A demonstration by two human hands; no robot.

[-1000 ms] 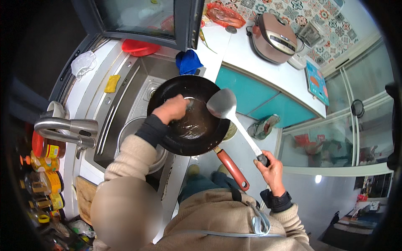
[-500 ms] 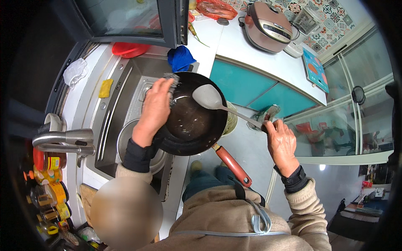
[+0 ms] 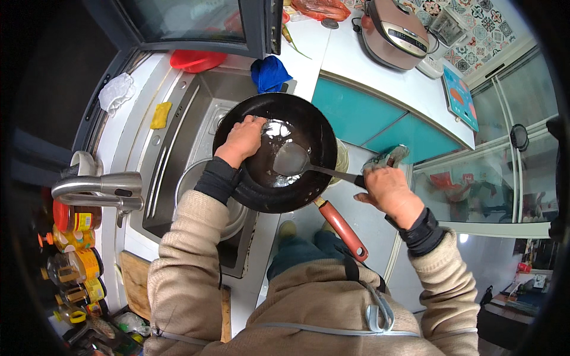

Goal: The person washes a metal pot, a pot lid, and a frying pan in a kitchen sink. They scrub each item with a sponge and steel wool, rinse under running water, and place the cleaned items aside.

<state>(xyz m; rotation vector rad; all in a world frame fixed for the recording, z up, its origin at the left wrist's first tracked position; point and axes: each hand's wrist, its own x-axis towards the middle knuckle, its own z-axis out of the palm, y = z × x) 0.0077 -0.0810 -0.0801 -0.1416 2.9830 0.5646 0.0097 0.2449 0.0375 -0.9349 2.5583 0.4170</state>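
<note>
A black wok (image 3: 314,127) with a red-brown handle (image 3: 341,228) rests tilted over the sink's right edge, a shallow pool of water shining in its bottom. Inside its left part, my left hand (image 3: 240,140) is closed, fingers curled against the wok. The steel wool scrubber seen in it a moment earlier is now hidden beneath the fingers. My right hand (image 3: 389,193) grips the dark handle of a wok spatula (image 3: 291,159). Its broad grey blade lies down inside the wok, close to the water.
Under the wok, the steel sink (image 3: 169,172) holds a metal basin (image 3: 185,178). A curved faucet (image 3: 98,187) stands left, beside several bottles and jars (image 3: 80,264). A yellow sponge (image 3: 160,115), blue cloth (image 3: 270,74) and red bowl (image 3: 196,61) surround the sink. A rice cooker (image 3: 395,35) sits on the far counter.
The spatula blade has gone from above the wok's upper right down into its middle. My left hand has moved from the rim into the wok, and the scrubber is now out of sight.
</note>
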